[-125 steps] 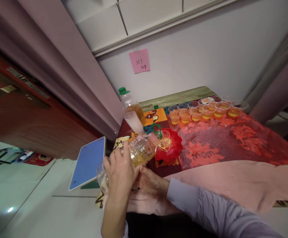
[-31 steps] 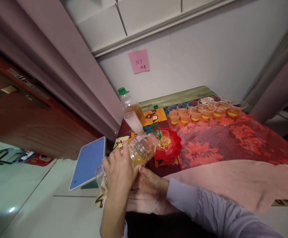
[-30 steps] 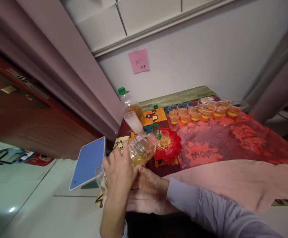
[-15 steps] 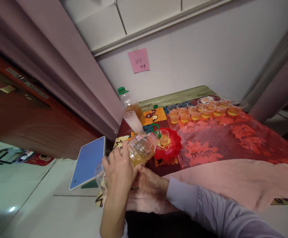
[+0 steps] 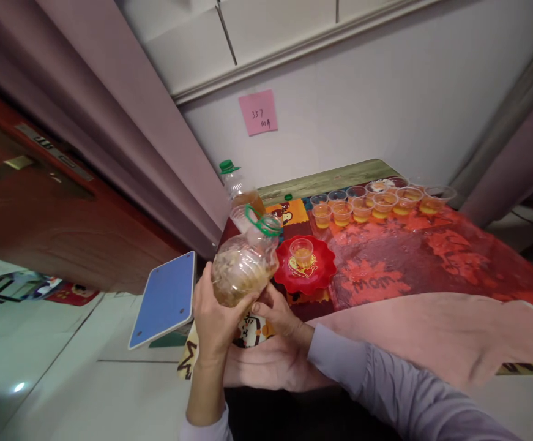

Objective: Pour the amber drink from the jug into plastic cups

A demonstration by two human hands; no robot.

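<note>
Between my two hands is a clear plastic bottle (image 5: 245, 269) with some yellowish liquid in it. Its uncapped mouth carries a green ring and loop handle and tilts up and away from me. My left hand (image 5: 218, 318) wraps round the bottle's near left side. My right hand (image 5: 278, 312) grips its lower right side, fingers partly hidden. Just right of the bottle, a small clear plastic cup (image 5: 301, 252) with yellow liquid stands on a red scalloped plate (image 5: 324, 275). Partly hidden behind the bottle is a stack of clear cups (image 5: 239, 215).
A second bottle (image 5: 243, 195) with a green cap and amber liquid stands at the back left. Several cups of yellow liquid (image 5: 361, 208) line the table's far side. A small green cap (image 5: 288, 197) lies near the back edge. A blue board (image 5: 164, 300) is at the left.
The bottle has swung from lying tilted over the cup on the plate to a more upright pose, its mouth moving left and up, away from the cup. Both hands still hold it.
</note>
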